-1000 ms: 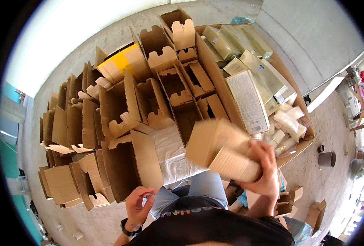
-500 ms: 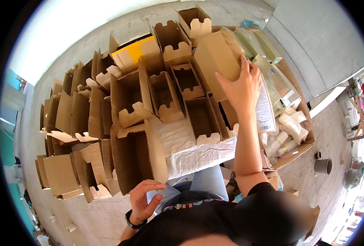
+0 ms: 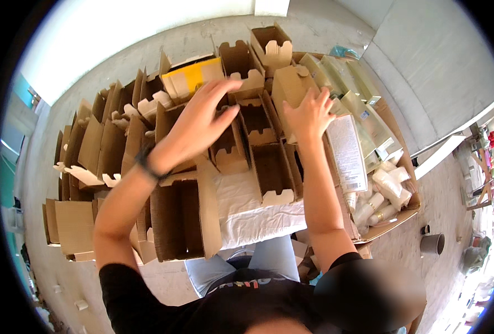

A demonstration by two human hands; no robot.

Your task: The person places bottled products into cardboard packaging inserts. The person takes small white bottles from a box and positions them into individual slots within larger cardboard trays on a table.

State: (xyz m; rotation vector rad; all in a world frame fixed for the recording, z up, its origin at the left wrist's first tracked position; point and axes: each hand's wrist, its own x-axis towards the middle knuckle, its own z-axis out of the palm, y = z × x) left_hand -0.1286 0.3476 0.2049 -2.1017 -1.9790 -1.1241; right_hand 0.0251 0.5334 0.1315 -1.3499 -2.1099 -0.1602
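A closed brown cardboard box (image 3: 292,89) stands toward the back, right of the middle. Over its near right side, my right hand (image 3: 311,114) grips it, thumb toward the left and fingers spread along the right. My left hand (image 3: 199,122) hangs above the open cardboard boxes, fingers apart and nothing in it, slightly blurred. Beneath and beside it are a box with yellow tape (image 3: 194,75) and a narrow open box (image 3: 227,150). A larger open box (image 3: 179,222) sits at the near edge, its inside dark.
Rows of open cardboard boxes (image 3: 94,150) fill the left. On the right, a big carton (image 3: 406,209) holds pale, clear-sided boxes (image 3: 369,119), a white printed box (image 3: 347,150) and wrapped bottles (image 3: 375,209). White cloth (image 3: 241,211) lies near me; a grey bucket (image 3: 432,244) stands on the floor.
My left hand has risen from near my lap to above the open boxes. My right hand has shifted left, and the closed box under it now stands more upright, showing a narrower face.
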